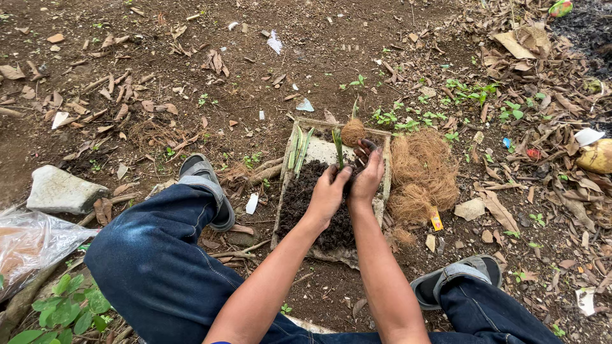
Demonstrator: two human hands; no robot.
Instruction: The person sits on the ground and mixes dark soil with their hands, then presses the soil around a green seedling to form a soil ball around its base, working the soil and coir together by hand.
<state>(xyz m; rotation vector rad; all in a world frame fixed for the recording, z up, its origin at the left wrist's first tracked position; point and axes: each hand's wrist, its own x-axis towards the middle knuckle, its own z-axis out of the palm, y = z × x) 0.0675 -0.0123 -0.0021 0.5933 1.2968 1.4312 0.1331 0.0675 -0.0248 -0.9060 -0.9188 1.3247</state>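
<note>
Both hands meet over the middle of a shallow tray (382, 137) that lies on bare soil between the person's knees. The left hand (328, 191) is curled narrow, fingers folded around the base of a thin green shoot (338, 148) that stands upright out of its grip; its knuckles rest on or just above the dark soil (299, 200) heaped in the tray. The right hand (368, 173) presses against the left from the 3 o'clock side, fingers bent and dirty, half closed about the same spot; whether it pinches the shoot or only packs material round it cannot be told.

At 12 o'clock from the hands, just beyond the fingertips, a small fibre ball (352, 131) sits at the tray's far edge. At 10 o'clock, several green cuttings (298, 148) lie side by side along the tray's left rim. At 3 o'clock, just outside the tray, is a loose pile of brown fibre (421, 175).

A sandal (207, 185) on the left foot is at 9 o'clock, another sandal (456, 280) at 5 o'clock. A grey stone (60, 190) lies well apart at 9 o'clock, with a plastic bag (29, 245) near it at 8 o'clock.
</note>
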